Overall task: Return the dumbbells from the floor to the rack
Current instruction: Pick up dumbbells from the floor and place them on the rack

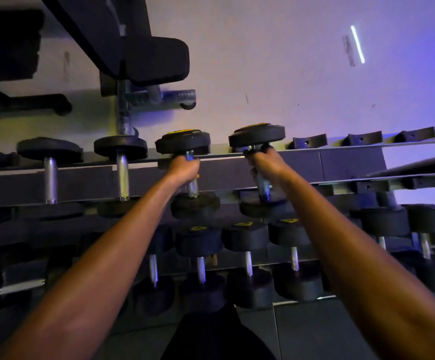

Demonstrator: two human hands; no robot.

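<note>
1. Two bare arms reach out from the near edge toward the top tier of a dumbbell rack (pixel 276 165), each hand wrapped around a dumbbell handle.
2. The left hand (pixel 184 168) has its grip closed around the far part of the chrome handle of the left dumbbell (pixel 182 142); fingers curl over the bar just below the far head, which carries a yellow mark on its end face.
3. That dumbbell's near head sits just beyond the wrist, low against the rack's near rail, with the bar running near to far across the tier.
4. The right hand (pixel 263 162) has its grip closed around the handle of the right dumbbell (pixel 256 136), fingertips pressed up against the underside of the far head.
5. The right dumbbell lies parallel to the left one and just to its right; whether either fully rests in its cradle cannot be told.
6. To the left on the same tier, three more dumbbells (pixel 120 149) lie in a row; to the right, bare black cradles (pixel 310 141) line the far rail.
7. A lower tier (pixel 245 240) nearer the camera holds a row of black dumbbells with yellow marks.
8. A black padded bench (pixel 154 61) stands on the pale floor (pixel 289 74) beyond the rack, far left.
</note>
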